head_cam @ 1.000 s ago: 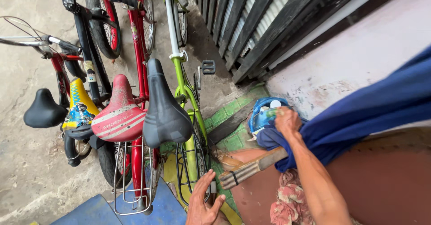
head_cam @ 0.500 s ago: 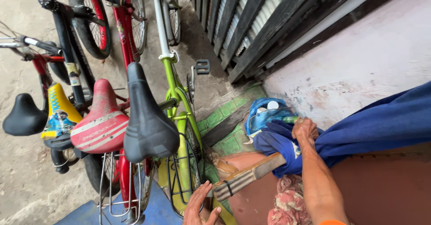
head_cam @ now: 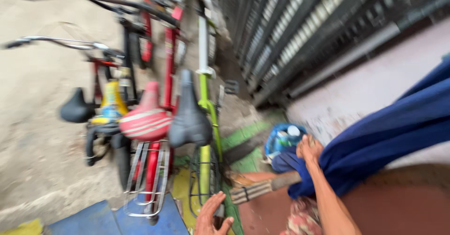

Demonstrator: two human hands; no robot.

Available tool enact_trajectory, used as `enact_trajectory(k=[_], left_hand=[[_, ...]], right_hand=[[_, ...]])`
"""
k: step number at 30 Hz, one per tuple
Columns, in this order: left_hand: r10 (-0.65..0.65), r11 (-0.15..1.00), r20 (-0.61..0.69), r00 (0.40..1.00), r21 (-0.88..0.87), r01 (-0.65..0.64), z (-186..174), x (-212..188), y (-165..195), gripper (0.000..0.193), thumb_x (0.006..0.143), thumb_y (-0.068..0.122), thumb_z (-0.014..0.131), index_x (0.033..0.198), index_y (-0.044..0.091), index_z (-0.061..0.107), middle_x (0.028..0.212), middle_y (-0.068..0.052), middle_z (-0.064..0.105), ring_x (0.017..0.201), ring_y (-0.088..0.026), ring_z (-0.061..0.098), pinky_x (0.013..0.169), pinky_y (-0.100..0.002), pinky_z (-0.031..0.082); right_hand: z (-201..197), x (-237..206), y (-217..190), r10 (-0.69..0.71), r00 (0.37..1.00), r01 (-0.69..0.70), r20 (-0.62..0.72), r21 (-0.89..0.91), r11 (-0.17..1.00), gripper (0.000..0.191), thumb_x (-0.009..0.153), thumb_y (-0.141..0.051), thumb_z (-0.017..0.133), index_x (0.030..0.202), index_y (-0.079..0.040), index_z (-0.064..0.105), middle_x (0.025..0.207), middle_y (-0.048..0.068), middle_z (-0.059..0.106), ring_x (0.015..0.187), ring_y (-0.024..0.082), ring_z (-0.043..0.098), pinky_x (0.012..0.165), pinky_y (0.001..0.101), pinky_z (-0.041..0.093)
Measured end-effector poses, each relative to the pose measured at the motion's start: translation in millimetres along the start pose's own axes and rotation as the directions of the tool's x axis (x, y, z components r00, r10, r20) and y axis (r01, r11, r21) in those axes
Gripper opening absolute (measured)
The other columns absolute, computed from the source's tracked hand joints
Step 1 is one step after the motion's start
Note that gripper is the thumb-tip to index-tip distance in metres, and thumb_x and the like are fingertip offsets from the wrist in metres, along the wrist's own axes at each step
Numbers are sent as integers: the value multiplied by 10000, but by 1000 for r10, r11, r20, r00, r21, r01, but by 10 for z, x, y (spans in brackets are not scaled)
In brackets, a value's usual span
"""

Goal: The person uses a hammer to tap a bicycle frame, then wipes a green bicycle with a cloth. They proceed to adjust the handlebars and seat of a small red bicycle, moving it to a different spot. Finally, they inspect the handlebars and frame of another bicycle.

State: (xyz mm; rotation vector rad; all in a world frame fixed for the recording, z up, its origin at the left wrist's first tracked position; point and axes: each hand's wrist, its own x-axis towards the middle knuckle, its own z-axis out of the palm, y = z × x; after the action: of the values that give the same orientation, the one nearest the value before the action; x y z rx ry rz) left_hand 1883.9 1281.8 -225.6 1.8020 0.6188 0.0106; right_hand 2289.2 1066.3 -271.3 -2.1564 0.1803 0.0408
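Note:
The picture is blurred by motion. My right hand [head_cam: 309, 148] is closed on a fold of dark blue cloth [head_cam: 389, 136] that hangs across the right side. My left hand [head_cam: 213, 216] is low at the bottom edge, fingers spread, right at the rear wheel of a green bicycle [head_cam: 205, 103] with a black saddle [head_cam: 190, 120]. Whether it touches the wheel I cannot tell. A striped, stick-like handle [head_cam: 260, 189] lies between my two hands, under the cloth.
A red bicycle [head_cam: 166, 66] with a red striped saddle [head_cam: 145, 121] and a wire rack stands left of the green one. More bikes are beyond it. A blue bag [head_cam: 281, 139] with a bottle sits by the pale wall [head_cam: 365, 87] under a dark metal grille [head_cam: 304, 28].
The view has swung, so the bicycles sit further right and larger in the picture. My right hand keeps its hold on the blue cloth, slightly lower. My left hand stays by the wheel.

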Motion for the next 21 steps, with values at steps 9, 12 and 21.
enact_trajectory(k=[9, 12, 21], left_hand=[[152, 988, -395, 906, 41, -148, -689, -1251, -125, 697, 685, 244, 882, 1326, 74, 669, 1394, -163, 659, 1365, -356, 557, 1144, -476, 397], [168, 986, -502, 849, 68, -155, -959, -1825, -246, 700, 697, 258, 893, 1331, 73, 660, 1392, -166, 654, 1357, -355, 561, 1137, -472, 404], [-26, 997, -857, 515, -60, -49, -1389, -4190, -571, 660, 746, 244, 855, 1346, 87, 628, 1351, -163, 674, 1266, -318, 653, 1061, -425, 500]], right_hand=[[280, -1867, -841, -122, 882, 9, 454, 242, 970, 245, 960, -277, 684, 991, -34, 686, 770, 60, 711, 581, 130, 633, 475, 291, 491], [425, -2743, -1085, -63, 710, -162, 701, 250, 955, 253, 904, -196, 670, 1080, -16, 647, 741, 86, 707, 511, 172, 638, 407, 317, 470], [249, -6213, -1607, -246, -195, -133, 950, 222, 966, 227, 993, -120, 590, 1159, 10, 674, 854, 71, 721, 650, 151, 683, 566, 303, 578]])
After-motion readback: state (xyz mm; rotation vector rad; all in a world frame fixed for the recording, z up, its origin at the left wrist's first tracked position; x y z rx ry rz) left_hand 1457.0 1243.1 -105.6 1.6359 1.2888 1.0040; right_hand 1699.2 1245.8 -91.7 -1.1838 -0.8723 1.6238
